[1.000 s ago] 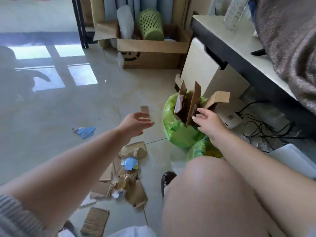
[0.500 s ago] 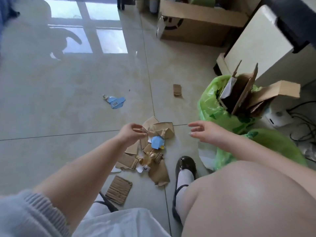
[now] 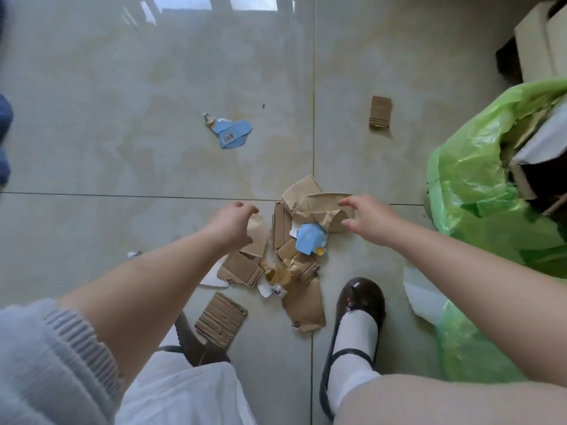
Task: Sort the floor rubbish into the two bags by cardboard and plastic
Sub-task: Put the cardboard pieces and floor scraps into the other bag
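Dropped lower and closer over the heap since half a second ago, with the view tipped further down. Left hand (image 3: 234,223) now hovering at the heap's left edge, fingers spread and curled, holding nothing; right hand (image 3: 366,220) likewise spread above the crumpled brown piece (image 3: 322,210), perhaps just touching it — cannot tell.

Cardboard heap (image 3: 285,256) lying on the floor tiles (image 3: 122,87) between the two hands, just ahead of the dark shoe (image 3: 362,299). Blue packet (image 3: 310,239) nested in the middle of it, so a broad two-handed scoop risks carrying it along into the wrong bag. Loose scraps likely to slide out of an armful, too.

Stray blue wrapper (image 3: 231,133) and small cardboard square (image 3: 380,111) well apart, further out — easy to overlook.

Green bag (image 3: 466,185) cut off at the right edge, already holding cardboard; second green bag (image 3: 478,351) half hidden behind the right forearm, contents unseen. Material of the yellowish crumple in the heap hard to judge.
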Action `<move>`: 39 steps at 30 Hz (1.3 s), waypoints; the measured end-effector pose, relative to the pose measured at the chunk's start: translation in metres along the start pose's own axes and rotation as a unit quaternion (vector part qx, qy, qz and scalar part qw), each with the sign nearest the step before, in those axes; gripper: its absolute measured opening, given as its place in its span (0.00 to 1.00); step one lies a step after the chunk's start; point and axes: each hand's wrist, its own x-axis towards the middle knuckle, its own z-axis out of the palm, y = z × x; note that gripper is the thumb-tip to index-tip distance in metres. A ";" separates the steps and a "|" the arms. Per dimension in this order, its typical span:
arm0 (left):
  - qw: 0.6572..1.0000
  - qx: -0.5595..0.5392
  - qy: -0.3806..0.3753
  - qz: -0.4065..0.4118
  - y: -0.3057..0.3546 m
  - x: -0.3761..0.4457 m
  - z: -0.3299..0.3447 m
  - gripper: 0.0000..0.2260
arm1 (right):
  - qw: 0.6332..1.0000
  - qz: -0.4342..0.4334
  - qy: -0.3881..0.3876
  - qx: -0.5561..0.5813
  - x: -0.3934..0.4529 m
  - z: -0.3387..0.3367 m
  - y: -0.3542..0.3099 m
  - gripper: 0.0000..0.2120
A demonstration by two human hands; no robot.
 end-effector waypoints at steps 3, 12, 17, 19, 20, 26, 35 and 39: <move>0.994 0.104 -0.015 0.035 -0.003 0.013 0.002 0.36 | 0.996 -0.042 0.016 -0.078 0.022 0.003 0.005 0.23; 0.944 0.306 -0.012 0.125 0.002 0.040 0.023 0.38 | 0.985 -0.072 0.031 -0.152 0.063 0.023 0.016 0.32; 0.949 0.291 -0.015 0.121 -0.003 0.048 0.022 0.22 | 0.994 -0.053 0.004 -0.095 0.065 0.030 0.019 0.27; 0.964 0.246 -0.049 0.092 -0.007 0.048 0.016 0.18 | 0.996 -0.050 -0.031 -0.063 0.063 0.023 0.020 0.25; 0.969 0.227 -0.061 0.078 -0.008 0.048 0.013 0.16 | 0.997 -0.049 -0.047 -0.044 0.061 0.018 0.021 0.25; 0.993 -0.059 -0.091 -0.050 -0.017 0.046 -0.015 0.10 | 0.993 -0.079 -0.078 -0.027 0.054 -0.018 0.016 0.22; 0.901 -0.393 -0.086 -0.161 0.013 0.046 0.012 0.17 | 0.903 -0.248 -0.111 -0.333 0.090 -0.003 -0.027 0.30; 0.866 -0.455 -0.107 -0.177 0.023 0.050 0.017 0.17 | 0.891 -0.254 -0.108 -0.361 0.098 0.011 -0.026 0.32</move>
